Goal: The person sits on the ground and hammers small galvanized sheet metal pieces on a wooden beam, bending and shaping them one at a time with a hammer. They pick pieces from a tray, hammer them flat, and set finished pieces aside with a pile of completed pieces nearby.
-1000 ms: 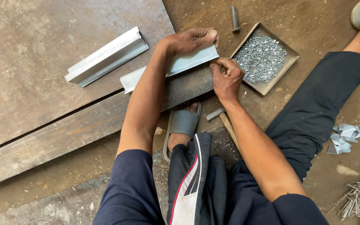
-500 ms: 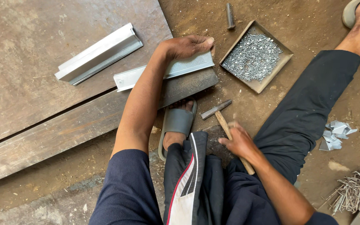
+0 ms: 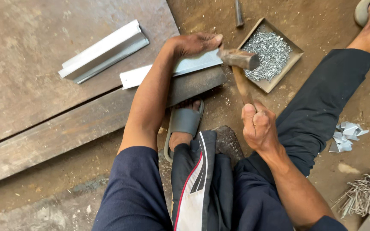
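You have two pale metal angle strips on the rusty steel plate (image 3: 31, 51): one loose strip (image 3: 103, 51) lies apart up and left, and one worked strip (image 3: 180, 68) lies under your left hand (image 3: 193, 42), which presses flat on its right end, fingers spread over it. That strip's long axis runs left to right, rising slightly toward the tray of small fasteners (image 3: 270, 53). Your right hand (image 3: 258, 126) is clenched around the wooden handle of one hammer (image 3: 240, 64); the handle points up and away from you, and its head hovers just beside the strip's right end. One grey sandal (image 3: 185, 122) sits below the strip.
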